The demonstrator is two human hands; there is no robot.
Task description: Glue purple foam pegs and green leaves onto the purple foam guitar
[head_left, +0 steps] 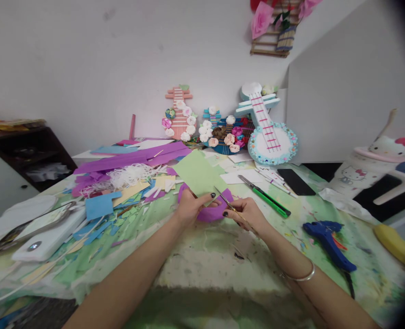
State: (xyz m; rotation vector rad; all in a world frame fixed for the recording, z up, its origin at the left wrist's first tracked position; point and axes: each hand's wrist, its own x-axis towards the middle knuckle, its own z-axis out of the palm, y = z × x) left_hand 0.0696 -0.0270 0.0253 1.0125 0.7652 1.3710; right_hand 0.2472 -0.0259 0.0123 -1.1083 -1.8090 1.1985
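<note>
A light green sheet of paper (198, 171) is pinched along its near edge by my left hand (190, 208). My right hand (248, 214) is closed round a pair of scissors (235, 209), whose tip points up and left at the sheet's near right corner. Whether the blades bite into the paper I cannot tell. Under both hands shows a piece of purple paper (209, 214), partly covered by the green sheet and the fingers; whether it is held too is unclear.
Paper scraps (103, 205), white shredded strips (132, 175) and a white power bank (48, 237) are to the left. On the right are a green box cutter (269, 200), a phone (296, 181), a blue glue gun (329, 242) and a cup (362, 171). Decorated model instruments (269, 132) stand behind.
</note>
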